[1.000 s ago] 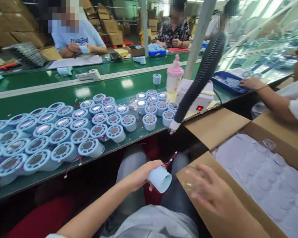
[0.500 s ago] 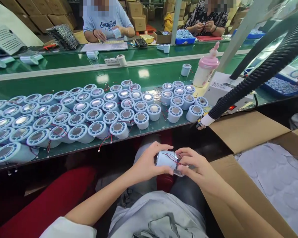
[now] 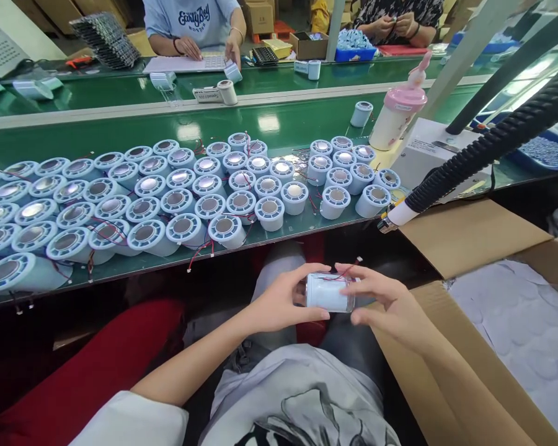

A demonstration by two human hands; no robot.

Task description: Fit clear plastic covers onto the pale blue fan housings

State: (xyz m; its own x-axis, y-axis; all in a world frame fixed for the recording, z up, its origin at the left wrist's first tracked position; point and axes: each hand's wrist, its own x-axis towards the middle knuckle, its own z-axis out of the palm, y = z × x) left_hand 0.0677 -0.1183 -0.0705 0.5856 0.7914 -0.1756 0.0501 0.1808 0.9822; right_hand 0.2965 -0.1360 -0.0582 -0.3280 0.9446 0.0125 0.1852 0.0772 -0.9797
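Above my lap lies a light blue cylindrical housing (image 3: pixel 326 293) on its side, with what looks like a clear plastic cover around it. My left hand (image 3: pixel 281 300) is closed around its left end, thumb below and fingers above. At the right end, my right hand (image 3: pixel 385 302) grips it between thumb and fingertips. A thin red-and-black wire (image 3: pixel 351 267) with a small white connector sticks up from the housing near my right fingers. Several rows of similar blue housings (image 3: pixel 226 230) stand on the green bench (image 3: pixel 279 127) in front of me, round grey discs facing up, some with wires trailing.
A flexible black hose (image 3: pixel 451 164) with a metal tip hangs at the right. Below it is an open cardboard box (image 3: pixel 474 238) holding white sheets (image 3: pixel 506 328). A pink-lidded bottle (image 3: pixel 397 118) stands behind. Two people work across the bench, one holding a blue part (image 3: pixel 233 72).
The housing has turned level and slid further into the clear cover. Its wire now points up beyond my right fingers. The co-worker opposite has lowered a blue part to the bench.
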